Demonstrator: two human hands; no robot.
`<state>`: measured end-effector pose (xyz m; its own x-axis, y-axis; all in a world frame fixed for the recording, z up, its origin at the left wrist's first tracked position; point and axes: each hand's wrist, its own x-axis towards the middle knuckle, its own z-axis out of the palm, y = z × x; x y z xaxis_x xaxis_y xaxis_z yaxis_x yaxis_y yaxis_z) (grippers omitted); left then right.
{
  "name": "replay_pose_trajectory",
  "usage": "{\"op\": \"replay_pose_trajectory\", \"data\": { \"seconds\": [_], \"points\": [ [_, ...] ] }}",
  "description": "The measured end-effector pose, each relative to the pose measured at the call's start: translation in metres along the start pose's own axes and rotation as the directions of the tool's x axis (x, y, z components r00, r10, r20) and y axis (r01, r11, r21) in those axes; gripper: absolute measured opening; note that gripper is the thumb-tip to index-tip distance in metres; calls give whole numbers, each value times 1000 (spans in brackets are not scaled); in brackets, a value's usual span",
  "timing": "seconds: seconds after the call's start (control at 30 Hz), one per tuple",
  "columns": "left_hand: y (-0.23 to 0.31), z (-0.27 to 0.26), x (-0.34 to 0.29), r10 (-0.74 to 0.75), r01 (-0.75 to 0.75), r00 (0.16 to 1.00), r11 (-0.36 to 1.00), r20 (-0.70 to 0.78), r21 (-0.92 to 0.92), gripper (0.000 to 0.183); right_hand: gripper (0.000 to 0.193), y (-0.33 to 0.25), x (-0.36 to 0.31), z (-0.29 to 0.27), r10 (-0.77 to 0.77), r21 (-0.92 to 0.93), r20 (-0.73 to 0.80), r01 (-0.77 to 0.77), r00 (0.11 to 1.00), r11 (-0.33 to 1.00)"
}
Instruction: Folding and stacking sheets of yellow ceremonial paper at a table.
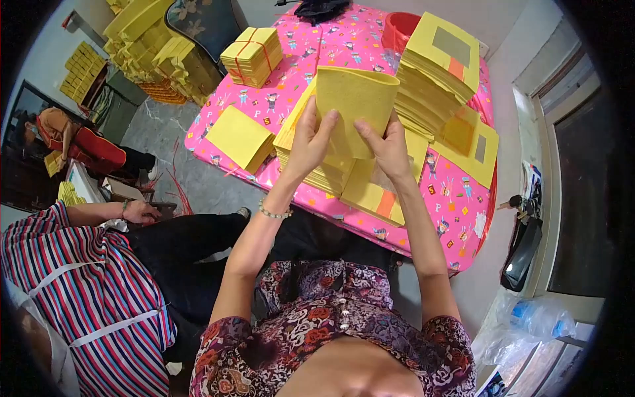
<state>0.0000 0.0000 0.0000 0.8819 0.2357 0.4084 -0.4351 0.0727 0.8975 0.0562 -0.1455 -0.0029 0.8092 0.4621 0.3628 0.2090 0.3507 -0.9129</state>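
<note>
Upright over the pink-covered table, a yellow paper envelope (356,92) is pinched between my two hands, its top edge bowed slightly apart. My left hand (312,140) grips its left side with the thumb on the near face. On the opposite side my right hand (387,147) grips it the same way. Below them lie a stack of yellow envelopes (316,173) and a lower stack with a grey window and orange band (383,202), both partly covered by my hands and the envelope. A tall leaning envelope stack (430,92) rises at the right.
A bundle tied with red string (251,58) and a small yellow stack (239,137) sit on the table's left. Behind stands a red bucket (399,30). A person in a striped shirt (92,278) sits close at my left; another person (79,139) is farther off.
</note>
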Motion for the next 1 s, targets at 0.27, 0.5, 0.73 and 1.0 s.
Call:
{"op": "replay_pose_trajectory", "data": {
  "seconds": [0.27, 0.5, 0.73, 1.0],
  "points": [
    [2, 2, -2, 50, -50, 999, 999, 5, -17, 33, 38, -3, -2, -2, 16, 1, -3, -16, 1000, 1000],
    [5, 5, -5, 62, -64, 997, 998, -47, -29, 33, 36, -6, -3, 3, 19, 80, 15, -20, 1000, 997],
    [7, 4, -12, 31, -32, 999, 999, -43, -18, 32, 34, -5, -9, 4, 12, 45, 1, -12, 1000, 999],
    [12, 7, -32, -57, 55, 995, 998, -81, -27, 28, 27, -12, -18, 8, 6, 53, -122, 1, 993, 999]
  ]
}}
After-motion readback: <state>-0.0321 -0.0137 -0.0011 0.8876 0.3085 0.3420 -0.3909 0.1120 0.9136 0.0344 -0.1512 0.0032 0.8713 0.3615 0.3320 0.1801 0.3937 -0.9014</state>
